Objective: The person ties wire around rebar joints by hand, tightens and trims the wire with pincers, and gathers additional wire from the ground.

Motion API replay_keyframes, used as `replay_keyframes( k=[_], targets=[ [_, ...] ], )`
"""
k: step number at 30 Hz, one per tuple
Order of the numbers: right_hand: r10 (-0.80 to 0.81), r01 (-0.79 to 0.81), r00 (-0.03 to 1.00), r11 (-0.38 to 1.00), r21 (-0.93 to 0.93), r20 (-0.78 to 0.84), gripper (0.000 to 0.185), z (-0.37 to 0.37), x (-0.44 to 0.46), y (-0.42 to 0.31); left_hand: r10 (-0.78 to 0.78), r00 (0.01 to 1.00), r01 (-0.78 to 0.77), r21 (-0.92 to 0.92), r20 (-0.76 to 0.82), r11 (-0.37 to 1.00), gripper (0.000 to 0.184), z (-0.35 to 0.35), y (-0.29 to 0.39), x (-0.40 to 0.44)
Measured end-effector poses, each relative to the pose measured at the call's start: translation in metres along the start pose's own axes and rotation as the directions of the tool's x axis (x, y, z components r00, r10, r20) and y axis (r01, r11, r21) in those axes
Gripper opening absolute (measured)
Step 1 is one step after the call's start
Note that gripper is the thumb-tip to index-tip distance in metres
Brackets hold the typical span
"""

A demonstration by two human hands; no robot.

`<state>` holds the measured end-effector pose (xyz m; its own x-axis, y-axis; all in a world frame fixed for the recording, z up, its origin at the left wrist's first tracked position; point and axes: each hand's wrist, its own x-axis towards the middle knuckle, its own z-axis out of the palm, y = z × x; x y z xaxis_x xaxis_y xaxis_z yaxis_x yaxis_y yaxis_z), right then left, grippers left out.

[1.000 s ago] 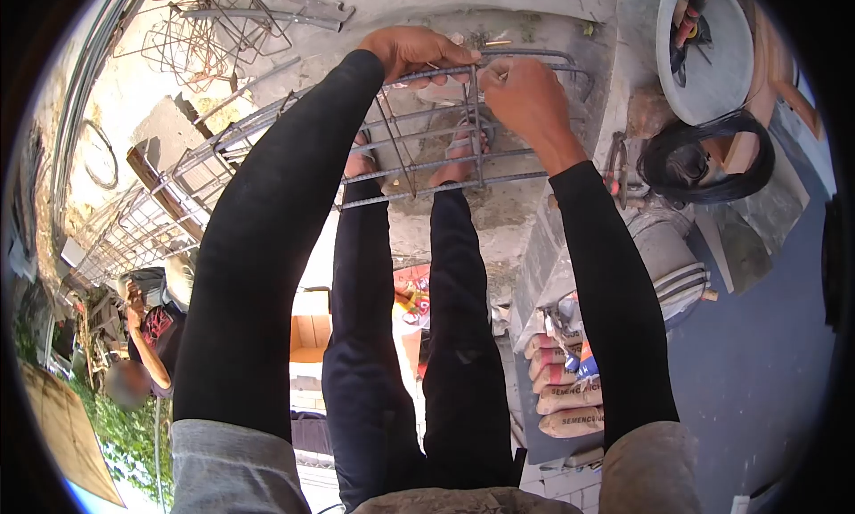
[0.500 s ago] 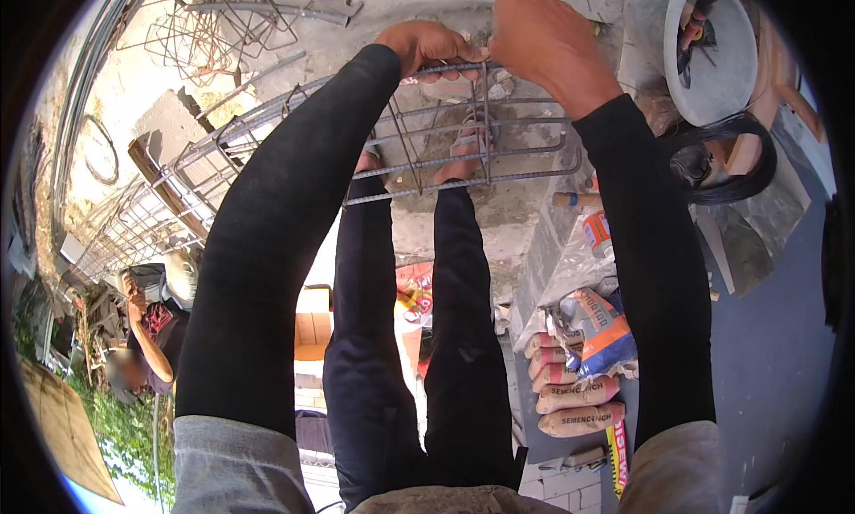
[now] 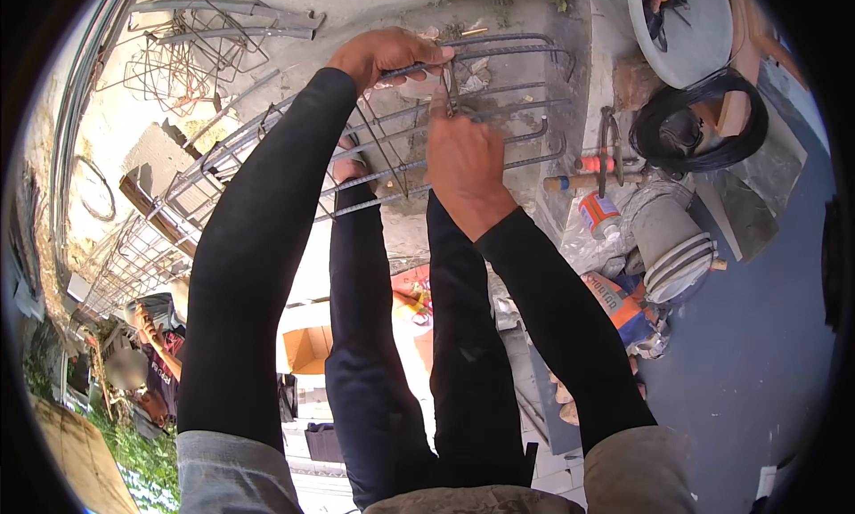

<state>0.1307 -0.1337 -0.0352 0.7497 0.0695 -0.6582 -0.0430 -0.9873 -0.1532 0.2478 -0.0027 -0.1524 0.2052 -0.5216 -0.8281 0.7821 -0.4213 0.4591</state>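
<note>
A long rebar cage [image 3: 383, 171] of ribbed bars and thin square ties stretches from the upper middle down to the left. My left hand [image 3: 385, 58] is closed around its top bar, the thumb near a tie. Just below and to the right, my right hand [image 3: 465, 158] is curled with its back to the camera, index finger pointing up along that tie. Whether something small sits in the right hand's curled fingers cannot be seen.
Loose bent ties [image 3: 191, 64] lie at the upper left. To the right are a pale bucket [image 3: 686, 46], a coil of black wire [image 3: 646, 131], pincers [image 3: 606, 149], a hammer [image 3: 583, 183] and a blue-grey surface [image 3: 739, 363]. A co-worker [image 3: 160, 363] is at the lower left.
My right hand has dropped from above the top bar to below it and moved left. My left hand stays on the top bar, appearing slightly further left with the view's shift.
</note>
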Motion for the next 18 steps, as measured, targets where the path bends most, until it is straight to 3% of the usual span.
replay_keyframes(
  k=[2, 5, 8, 11, 14, 15, 18],
  targets=[
    [0.047, -0.047, 0.999, 0.998, -0.039, -0.006, 0.059, 0.008, -0.003, -0.007, -0.02, 1.0, 0.02, -0.004, 0.002, 1.0, 0.042, 0.0, 0.001, 0.003],
    [0.104, -0.111, 0.985, 0.993, -0.045, -0.139, 0.059, 0.037, 0.007, -0.009, -0.064, 0.998, 0.064, 0.0, -0.017, 0.998, 0.043, 0.001, 0.002, 0.006],
    [0.189, -0.186, 0.981, 0.981, 0.057, -0.053, 0.06, 0.039, 0.028, -0.021, -0.083, 0.995, 0.084, 0.025, -0.05, 0.996, 0.045, 0.0, 0.0, 0.008],
    [0.321, -0.284, 0.936, 0.931, 0.228, -0.146, 0.071, 0.067, 0.048, -0.038, -0.102, 0.995, 0.102, 0.013, -0.02, 0.995, 0.048, -0.006, 0.006, 0.007],
    [0.369, -0.321, 0.926, 0.882, 0.345, -0.08, 0.063, 0.064, 0.055, -0.049, -0.083, 0.996, 0.083, 0.009, -0.016, 0.997, 0.048, -0.007, 0.012, 0.002],
    [0.392, -0.335, 0.919, 0.843, 0.422, -0.052, 0.05, 0.058, 0.053, -0.05, -0.078, 0.997, 0.078, 0.006, 0.011, 0.997, 0.048, -0.01, 0.011, 0.005],
    [0.39, -0.329, 0.921, 0.792, 0.515, -0.011, 0.044, 0.059, 0.049, -0.044, -0.115, 0.992, 0.113, 0.04, 0.048, 0.993, 0.049, -0.014, 0.007, 0.006]
  ],
)
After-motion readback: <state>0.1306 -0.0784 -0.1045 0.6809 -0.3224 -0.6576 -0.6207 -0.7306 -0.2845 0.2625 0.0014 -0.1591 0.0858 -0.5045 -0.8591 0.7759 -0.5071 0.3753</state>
